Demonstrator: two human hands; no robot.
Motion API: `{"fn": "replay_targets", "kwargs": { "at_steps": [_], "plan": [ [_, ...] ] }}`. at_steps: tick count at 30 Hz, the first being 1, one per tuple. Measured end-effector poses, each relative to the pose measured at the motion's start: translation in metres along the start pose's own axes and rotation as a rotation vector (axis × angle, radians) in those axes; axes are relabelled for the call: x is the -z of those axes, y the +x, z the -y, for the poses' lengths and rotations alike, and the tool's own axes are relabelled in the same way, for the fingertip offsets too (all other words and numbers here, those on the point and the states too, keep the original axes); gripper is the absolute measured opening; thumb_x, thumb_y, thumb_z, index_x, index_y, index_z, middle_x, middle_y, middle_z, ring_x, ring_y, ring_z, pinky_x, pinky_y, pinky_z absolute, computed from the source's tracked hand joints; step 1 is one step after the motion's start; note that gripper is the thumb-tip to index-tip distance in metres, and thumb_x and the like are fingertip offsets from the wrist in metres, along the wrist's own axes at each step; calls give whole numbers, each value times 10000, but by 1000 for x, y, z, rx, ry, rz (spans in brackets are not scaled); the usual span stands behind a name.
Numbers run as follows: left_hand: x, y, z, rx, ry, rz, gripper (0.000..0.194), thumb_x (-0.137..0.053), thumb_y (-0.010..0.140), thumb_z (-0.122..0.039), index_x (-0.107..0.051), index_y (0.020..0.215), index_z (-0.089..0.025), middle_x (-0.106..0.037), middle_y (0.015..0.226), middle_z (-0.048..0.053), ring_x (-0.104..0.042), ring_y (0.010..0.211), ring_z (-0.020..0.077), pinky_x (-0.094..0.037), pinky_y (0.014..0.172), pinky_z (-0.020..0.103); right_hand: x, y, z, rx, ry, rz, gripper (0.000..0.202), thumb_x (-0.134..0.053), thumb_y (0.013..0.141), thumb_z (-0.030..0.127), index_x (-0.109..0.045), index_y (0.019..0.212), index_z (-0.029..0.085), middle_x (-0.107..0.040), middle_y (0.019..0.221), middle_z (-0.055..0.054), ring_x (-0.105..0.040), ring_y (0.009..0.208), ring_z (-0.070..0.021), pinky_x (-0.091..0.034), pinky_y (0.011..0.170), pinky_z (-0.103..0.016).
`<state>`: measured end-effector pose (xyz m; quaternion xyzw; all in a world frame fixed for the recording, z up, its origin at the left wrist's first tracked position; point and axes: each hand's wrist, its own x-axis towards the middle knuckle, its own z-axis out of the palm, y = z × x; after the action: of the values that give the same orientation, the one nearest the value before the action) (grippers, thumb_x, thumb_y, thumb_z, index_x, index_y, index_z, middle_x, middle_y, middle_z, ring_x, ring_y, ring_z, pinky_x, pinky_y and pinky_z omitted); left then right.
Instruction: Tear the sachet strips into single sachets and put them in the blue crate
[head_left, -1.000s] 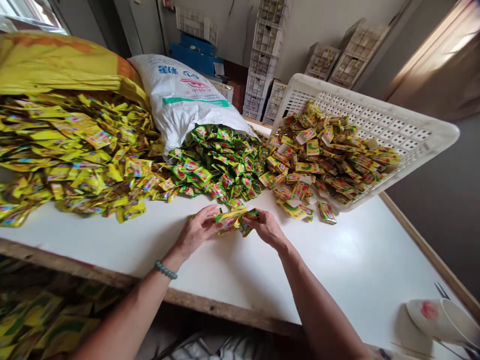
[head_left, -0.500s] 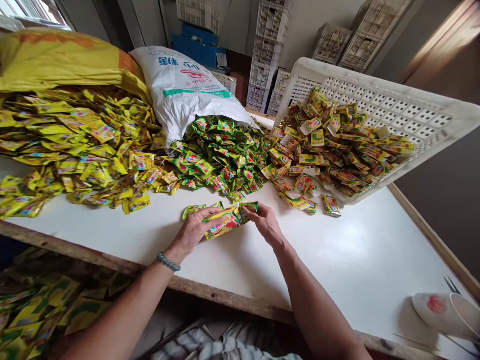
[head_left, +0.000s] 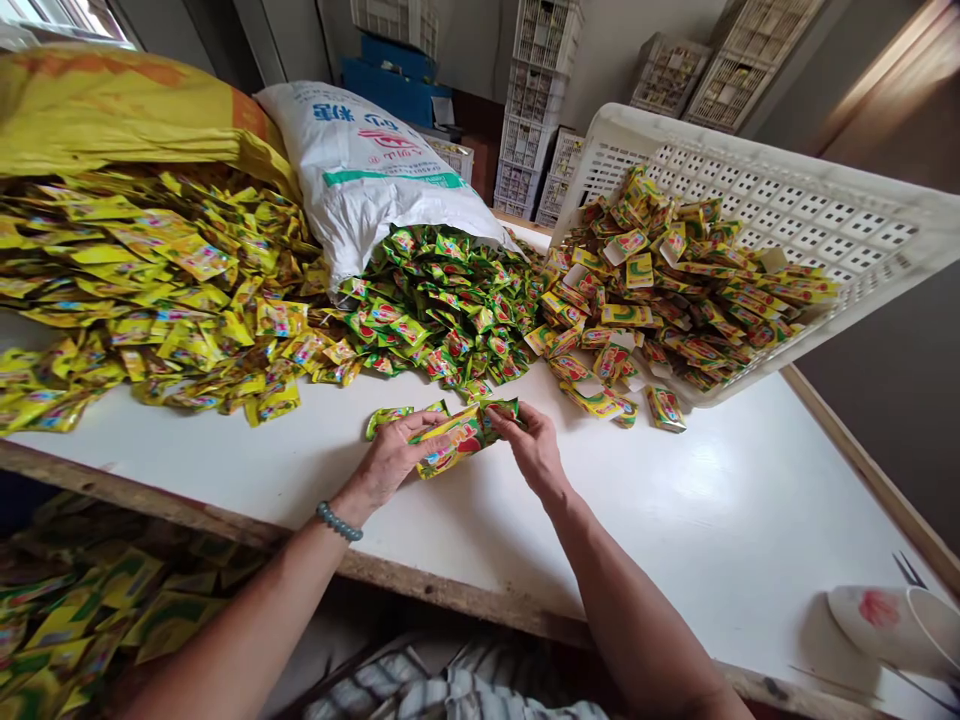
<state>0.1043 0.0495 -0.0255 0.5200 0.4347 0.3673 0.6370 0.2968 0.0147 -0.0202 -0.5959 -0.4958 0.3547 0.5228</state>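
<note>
1. While the left hand [head_left: 381, 462], fingers curled, grips a flat yellow printed packet [head_left: 454, 446], the right hand [head_left: 538, 446] pinches a shiny green foil sachet [head_left: 490, 430] at its right end
2. Both items are over the smooth white tabletop [head_left: 697, 520]

Packing workshop, recognisable by small goods in bulk. Along the back edge of the white worktop [head_left: 712, 510], a yellow sack [head_left: 135, 110] and a white sack [head_left: 367, 160] lie open toward the front edge, spilling yellow packets [head_left: 172, 280] and green packets [head_left: 450, 310] respectively. Near the right edge, a tipped plastic crate [head_left: 847, 225] holds a mass of printed boxes [head_left: 697, 310]. Filled crates [head_left: 536, 95] stand stacked beyond the back edge; printed packaging [head_left: 97, 620] lies heaped below the left part of the front edge.
</note>
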Motion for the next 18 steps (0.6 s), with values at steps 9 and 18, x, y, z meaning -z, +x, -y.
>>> {"fn": "replay_targets", "kwargs": {
  "at_steps": [9,18],
  "plan": [
    [-4,-3,-2,76,-11,158,425,-834,607,-405,-743,944,-163,-774,881,65,-705,774,242,-552,723,339,-4,0,2,-49,23,61,367,-777,669,488,-560,656,193,-535,619,25,-418,615,-124,-351,565,-251],
    [-4,-5,1,114,-122,200,410,-842,623,-372,-757,965,-163,-778,927,73,-711,802,233,-545,745,326,1,-1,5,-226,295,334,336,-833,608,443,-708,727,156,-666,682,-17,-586,685,-168,-462,698,-300]
  ]
}}
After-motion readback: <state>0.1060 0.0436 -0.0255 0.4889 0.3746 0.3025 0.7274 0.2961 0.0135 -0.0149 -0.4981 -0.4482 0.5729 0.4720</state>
